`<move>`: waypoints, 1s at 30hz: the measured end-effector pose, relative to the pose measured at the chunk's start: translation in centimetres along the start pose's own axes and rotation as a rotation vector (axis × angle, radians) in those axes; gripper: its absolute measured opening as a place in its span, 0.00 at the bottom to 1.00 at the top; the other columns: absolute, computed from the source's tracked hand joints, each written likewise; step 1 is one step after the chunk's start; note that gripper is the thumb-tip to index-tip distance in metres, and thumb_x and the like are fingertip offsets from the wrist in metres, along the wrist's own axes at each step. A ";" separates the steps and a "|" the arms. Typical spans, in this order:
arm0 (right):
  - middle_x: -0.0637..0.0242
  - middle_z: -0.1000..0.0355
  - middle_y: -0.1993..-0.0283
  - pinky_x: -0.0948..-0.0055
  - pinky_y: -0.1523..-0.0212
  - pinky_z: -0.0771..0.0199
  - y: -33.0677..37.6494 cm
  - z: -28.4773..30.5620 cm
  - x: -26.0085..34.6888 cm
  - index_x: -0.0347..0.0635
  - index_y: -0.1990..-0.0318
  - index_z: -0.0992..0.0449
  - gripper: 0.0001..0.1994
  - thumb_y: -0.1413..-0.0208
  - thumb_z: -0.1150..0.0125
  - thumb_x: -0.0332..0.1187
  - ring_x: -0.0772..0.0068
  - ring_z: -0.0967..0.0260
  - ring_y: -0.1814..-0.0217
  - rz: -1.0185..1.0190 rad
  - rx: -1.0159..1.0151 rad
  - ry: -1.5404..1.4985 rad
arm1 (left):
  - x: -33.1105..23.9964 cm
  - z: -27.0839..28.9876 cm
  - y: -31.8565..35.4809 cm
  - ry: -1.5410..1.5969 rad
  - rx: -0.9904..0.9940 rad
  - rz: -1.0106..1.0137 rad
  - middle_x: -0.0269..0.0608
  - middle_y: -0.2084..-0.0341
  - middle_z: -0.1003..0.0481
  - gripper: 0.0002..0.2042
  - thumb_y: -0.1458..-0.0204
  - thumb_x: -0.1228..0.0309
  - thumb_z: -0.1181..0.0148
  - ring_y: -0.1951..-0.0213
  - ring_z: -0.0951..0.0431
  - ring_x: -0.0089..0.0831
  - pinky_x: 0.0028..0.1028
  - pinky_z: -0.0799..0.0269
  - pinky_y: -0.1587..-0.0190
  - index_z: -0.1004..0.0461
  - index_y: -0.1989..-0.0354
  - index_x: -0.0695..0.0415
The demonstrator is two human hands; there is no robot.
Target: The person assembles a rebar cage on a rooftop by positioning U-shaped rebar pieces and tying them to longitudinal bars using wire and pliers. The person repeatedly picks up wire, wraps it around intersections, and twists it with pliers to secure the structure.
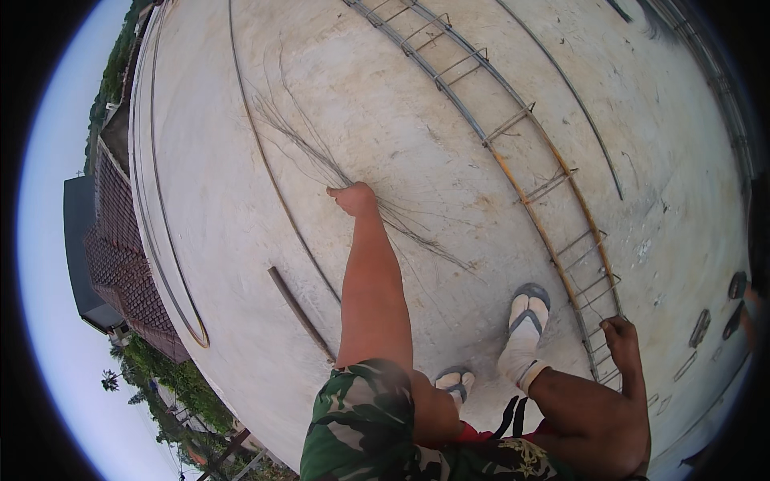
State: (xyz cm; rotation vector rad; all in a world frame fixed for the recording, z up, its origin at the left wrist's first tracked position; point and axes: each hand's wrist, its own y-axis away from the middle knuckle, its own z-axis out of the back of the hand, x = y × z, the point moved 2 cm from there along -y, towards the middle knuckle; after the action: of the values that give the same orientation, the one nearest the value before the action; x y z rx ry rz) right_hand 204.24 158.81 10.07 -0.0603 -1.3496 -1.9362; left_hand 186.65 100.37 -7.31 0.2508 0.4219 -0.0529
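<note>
My left hand (354, 199) reaches out ahead and is closed around the middle of a bundle of thin tie wires (309, 150). The loose wire ends fan out on both sides of the fist, just over the concrete. At lower right, my right hand (621, 335) has its fingers curled on the outer bar near the close end of a long rebar cage (523, 195). This cage has parallel bars joined by square stirrups, and rust shows on its nearer half. It runs from there to the far edge of view.
My feet in flip-flops (528, 313) stand between the wires and the cage. Single steel rods (265, 156) lie to the left, with a short thick bar (301, 313) near my left arm. Another rod (579, 100) lies right of the cage. The slab's edge drops off at left, beyond bent rods (172, 284).
</note>
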 end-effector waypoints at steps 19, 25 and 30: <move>0.67 0.34 0.79 0.75 0.74 0.39 0.8 -1.1 -0.8 0.32 0.64 0.24 0.13 0.46 0.45 0.35 0.78 0.40 0.77 0.069 0.018 0.069 | 5.9 2.0 -2.3 -0.001 0.147 -0.297 0.59 0.65 0.24 0.15 0.54 0.67 0.44 0.59 0.24 0.53 0.42 0.29 0.55 0.29 0.60 0.64; 0.66 0.32 0.78 0.74 0.72 0.37 1.8 -1.4 -0.3 0.31 0.65 0.24 0.13 0.46 0.45 0.36 0.77 0.39 0.76 0.052 0.047 0.108 | 6.6 1.8 0.2 -0.049 0.175 -0.268 0.58 0.66 0.23 0.13 0.55 0.68 0.41 0.60 0.23 0.52 0.41 0.28 0.56 0.25 0.66 0.66; 0.63 0.30 0.76 0.72 0.70 0.35 1.1 -1.6 -1.5 0.30 0.65 0.24 0.13 0.48 0.46 0.35 0.74 0.36 0.74 0.116 0.035 0.080 | 6.1 1.4 -0.2 -0.105 0.169 -0.173 0.60 0.66 0.23 0.11 0.55 0.72 0.46 0.60 0.22 0.52 0.41 0.26 0.57 0.24 0.68 0.67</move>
State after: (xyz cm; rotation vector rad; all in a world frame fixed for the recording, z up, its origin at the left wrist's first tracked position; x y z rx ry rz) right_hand 206.56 158.16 9.59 -0.0427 -1.2990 -1.7990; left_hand 192.73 99.82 -8.65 0.3758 0.3342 -0.2711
